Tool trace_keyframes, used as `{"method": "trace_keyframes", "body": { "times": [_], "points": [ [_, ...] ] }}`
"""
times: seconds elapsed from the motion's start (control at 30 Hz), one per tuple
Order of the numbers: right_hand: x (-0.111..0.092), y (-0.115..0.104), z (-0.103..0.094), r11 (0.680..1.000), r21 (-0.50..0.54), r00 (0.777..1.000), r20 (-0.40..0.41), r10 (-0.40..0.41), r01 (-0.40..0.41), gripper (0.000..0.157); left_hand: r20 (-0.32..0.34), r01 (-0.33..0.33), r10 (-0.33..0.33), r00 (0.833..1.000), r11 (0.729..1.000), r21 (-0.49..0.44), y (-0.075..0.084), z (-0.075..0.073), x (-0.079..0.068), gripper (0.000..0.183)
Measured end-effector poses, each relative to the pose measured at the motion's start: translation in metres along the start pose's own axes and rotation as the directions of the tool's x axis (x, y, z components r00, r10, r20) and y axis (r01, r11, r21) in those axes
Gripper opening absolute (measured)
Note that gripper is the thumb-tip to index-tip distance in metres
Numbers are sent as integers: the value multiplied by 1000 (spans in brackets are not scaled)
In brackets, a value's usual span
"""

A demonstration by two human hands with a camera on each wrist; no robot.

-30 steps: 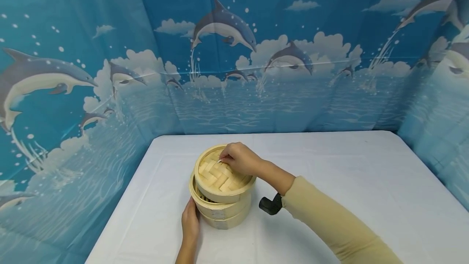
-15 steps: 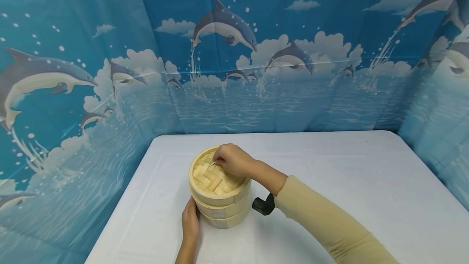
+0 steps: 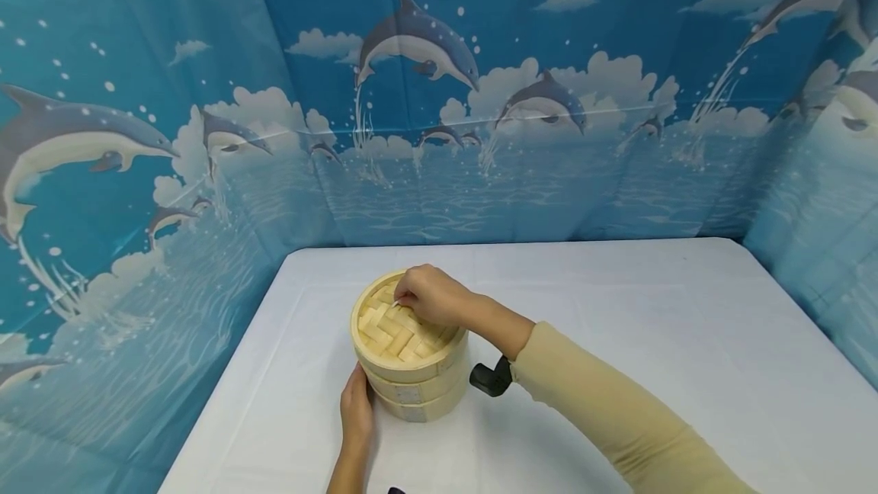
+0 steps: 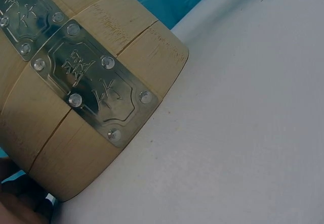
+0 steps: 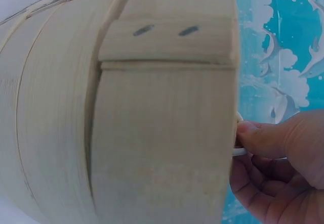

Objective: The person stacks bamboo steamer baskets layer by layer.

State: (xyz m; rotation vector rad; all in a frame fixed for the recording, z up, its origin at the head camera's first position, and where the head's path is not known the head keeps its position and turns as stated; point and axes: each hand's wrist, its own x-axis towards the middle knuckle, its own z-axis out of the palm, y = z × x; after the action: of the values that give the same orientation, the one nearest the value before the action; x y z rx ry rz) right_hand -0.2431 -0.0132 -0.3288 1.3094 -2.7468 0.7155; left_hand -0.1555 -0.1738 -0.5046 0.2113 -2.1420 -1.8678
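Observation:
A two-tier bamboo steamer stands upright on the table, its round woven lid sitting on the upper tier. My right hand is over the lid and pinches its small white loop handle between thumb and fingers. In the right wrist view a narrow dark seam runs between the lid's rim and the tier beneath. My left hand rests against the steamer's near left side, with some fingers hidden behind it. Riveted metal plates join the bands of the tiers. The inside is covered.
A white cloth covers the table. Blue dolphin-print curtains stand around its back and sides. A black device sits at the right wrist, and a small dark piece shows at the lower frame edge.
The lid was tilted and off to the right, leaving the upper tier partly uncovered. My right hand has moved it left and down onto the tier. The left hand has stayed put.

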Motion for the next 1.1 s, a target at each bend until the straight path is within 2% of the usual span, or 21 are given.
{"method": "trace_keyframes", "body": {
  "times": [0.2, 0.3, 0.43, 0.53, 0.63, 0.77, 0.87, 0.97, 1.03, 1.07, 1.1],
  "points": [
    [-2, -2, 0, 1000, -12, 1000, 4, 27, -27, 12, -27, -21, 21, 999, 1000, -15, 0, 3, 1, 43],
    [-4, 0, 1, 999, 7, 999, -8, 45, -45, 11, -19, -25, 24, 1000, 1000, -6, 0, 4, 0, 43],
    [-13, 5, -1, 991, 97, 993, -62, 101, -94, 11, -2, -39, 39, 999, 999, -3, -1, 5, 0, 45],
    [-29, 11, -6, 968, 209, 974, -147, 171, -138, 17, 20, -35, 35, 999, 999, 1, -1, 6, -1, 47],
    [-56, 23, -11, 925, 343, 938, -238, 253, -162, 21, 36, -25, 25, 999, 1000, 15, -2, 6, -2, 48],
    [-105, 44, -8, 842, 500, 870, -302, 390, -204, 22, 41, -26, 26, 999, 1000, 14, -4, 3, -4, 49],
    [-147, 60, 5, 767, 582, 814, -288, 504, -269, 23, 33, -23, 23, 999, 1000, 15, -4, 1, -4, 50],
    [-186, 73, 23, 665, 658, 759, -213, 615, -354, 27, 11, -4, 4, 1000, 1000, 27, -3, -3, -4, 49],
    [-205, 79, 33, 616, 679, 725, -178, 666, -399, 33, -45, -4, 4, 999, 1000, 8, 3, -5, -5, 48],
    [-212, 81, 36, 603, 680, 709, -171, 684, -417, 35, -97, -25, 24, 995, 1000, -4, 8, -5, -6, 46],
    [-218, 83, 39, 596, 679, 696, -173, 697, -429, 36, -167, -81, 80, 983, 997, -4, 14, -6, -7, 44]
  ]
}}
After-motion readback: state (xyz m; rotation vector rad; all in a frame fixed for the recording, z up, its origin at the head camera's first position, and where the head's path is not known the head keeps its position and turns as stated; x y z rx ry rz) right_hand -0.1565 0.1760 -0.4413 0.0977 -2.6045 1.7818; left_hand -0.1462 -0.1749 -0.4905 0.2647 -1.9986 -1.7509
